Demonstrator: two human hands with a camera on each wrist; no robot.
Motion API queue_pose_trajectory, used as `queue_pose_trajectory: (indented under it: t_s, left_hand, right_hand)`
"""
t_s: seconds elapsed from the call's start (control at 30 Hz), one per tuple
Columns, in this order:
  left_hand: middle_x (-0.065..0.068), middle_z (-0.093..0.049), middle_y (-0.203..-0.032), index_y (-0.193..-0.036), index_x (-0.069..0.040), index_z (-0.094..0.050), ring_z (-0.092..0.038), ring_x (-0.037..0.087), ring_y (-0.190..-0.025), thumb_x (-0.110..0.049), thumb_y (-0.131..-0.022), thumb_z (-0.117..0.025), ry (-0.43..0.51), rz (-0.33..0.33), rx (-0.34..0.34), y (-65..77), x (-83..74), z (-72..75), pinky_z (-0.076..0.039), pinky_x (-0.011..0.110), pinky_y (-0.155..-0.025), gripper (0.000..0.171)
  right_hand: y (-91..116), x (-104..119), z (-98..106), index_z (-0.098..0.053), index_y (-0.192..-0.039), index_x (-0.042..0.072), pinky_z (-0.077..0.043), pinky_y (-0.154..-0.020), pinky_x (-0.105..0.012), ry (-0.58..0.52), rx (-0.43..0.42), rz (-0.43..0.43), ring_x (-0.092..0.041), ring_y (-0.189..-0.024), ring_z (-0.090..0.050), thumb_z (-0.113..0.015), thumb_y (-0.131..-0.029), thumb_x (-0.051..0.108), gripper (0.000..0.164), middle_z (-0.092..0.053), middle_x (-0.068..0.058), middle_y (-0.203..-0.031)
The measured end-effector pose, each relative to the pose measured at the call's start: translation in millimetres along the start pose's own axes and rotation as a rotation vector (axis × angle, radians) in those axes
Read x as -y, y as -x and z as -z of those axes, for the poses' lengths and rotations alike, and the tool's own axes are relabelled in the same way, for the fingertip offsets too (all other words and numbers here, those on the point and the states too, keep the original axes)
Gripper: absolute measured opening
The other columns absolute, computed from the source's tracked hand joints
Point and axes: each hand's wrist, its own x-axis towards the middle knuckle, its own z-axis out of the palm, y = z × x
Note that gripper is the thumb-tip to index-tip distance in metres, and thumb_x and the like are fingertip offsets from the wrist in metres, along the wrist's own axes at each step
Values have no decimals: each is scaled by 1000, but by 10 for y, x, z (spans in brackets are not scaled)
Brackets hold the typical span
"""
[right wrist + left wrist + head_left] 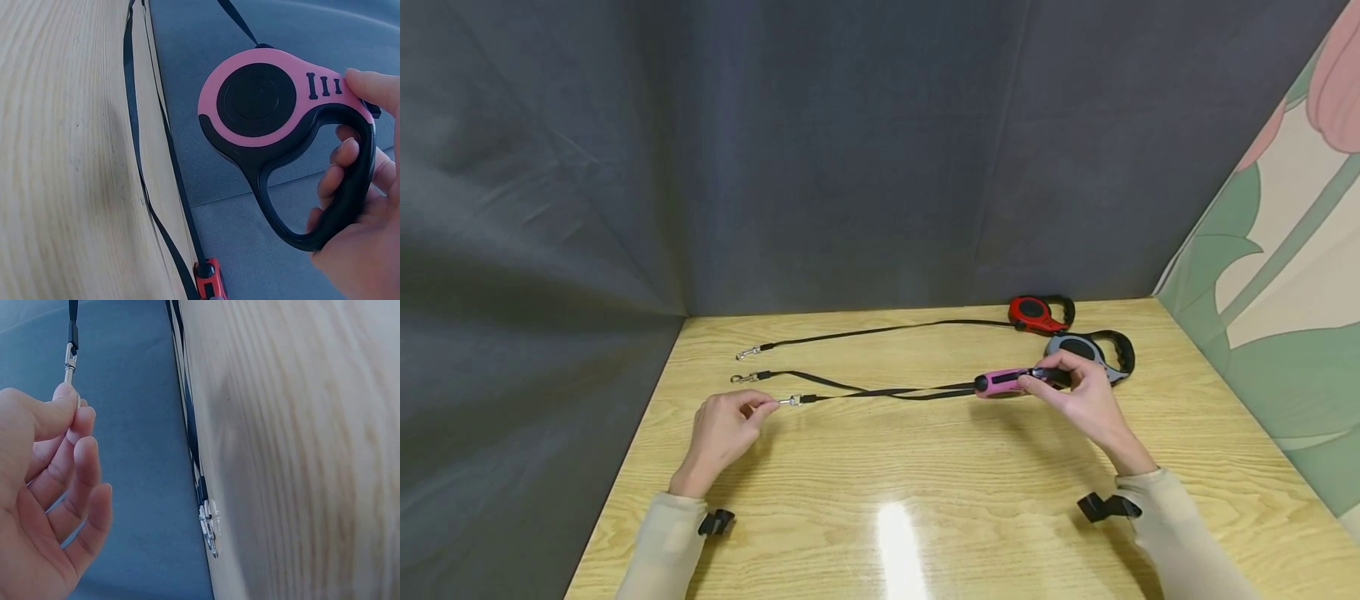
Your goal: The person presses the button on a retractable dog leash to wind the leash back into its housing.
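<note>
Gripping the pink leash reel (256, 100) by its handle (364, 170), above the table (820, 475): your right hand (1082, 400). Pinching its clip (793, 401): your left hand (722, 429). Reel likely light, rigid; strap (829, 397) limp; best held there.

The top and left of the frame are being filled by dark grey-blue cloth (850, 158); the right edge is being covered by floral fabric (1285, 292). Below, a wood-grain bench (820, 483) is being lit, white glare (901, 550) being reflected at bottom centre.
</note>
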Motion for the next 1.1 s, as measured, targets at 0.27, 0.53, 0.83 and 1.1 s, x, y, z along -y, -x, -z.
queue_pose_trajectory:
  t_s: [0.27, 0.53, 0.83, 1.1]
  left_hand:
    - [-9, -77, -77, -94, -22, -86, -60, 5, -62, -31, -94, -84, -5, 0, 8, -11, -11, -11, -45, 27, -60, 9]
    - [-8, -77, -75, -95, -21, -86, -60, 2, -61, -32, -94, -84, 21, -18, 17, -43, -85, -29, -45, 26, -58, 11]
    - [-8, -77, -76, -97, -21, -86, -59, 2, -61, -32, -95, -82, 24, -12, 49, -68, -127, -81, -44, 25, -58, 12]
    - [-10, -75, -74, -95, -20, -86, -55, 0, -59, -30, -94, -83, 35, -51, 31, -76, -158, -123, -42, 24, -57, 10]
  right_hand:
    - [-14, 18, -23, -72, -95, 3, -47, -73, -22, -10, 22, -5, -7, -82, -59, -86, -88, 4, 15, -69, 11, -87]
    - [-24, 19, -62, -72, -93, 4, -47, -76, -21, -22, 28, -8, -7, -84, -59, -86, -88, 4, 15, -69, 11, -86]
    - [-25, 5, -88, -72, -93, 4, -47, -75, -22, -27, 37, -4, -7, -84, -59, -86, -88, 4, 15, -70, 9, -86]
    - [-33, 16, -117, -73, -94, 6, -48, -76, -24, -8, 45, 1, -7, -84, -59, -87, -88, 6, 16, -70, 8, -87]
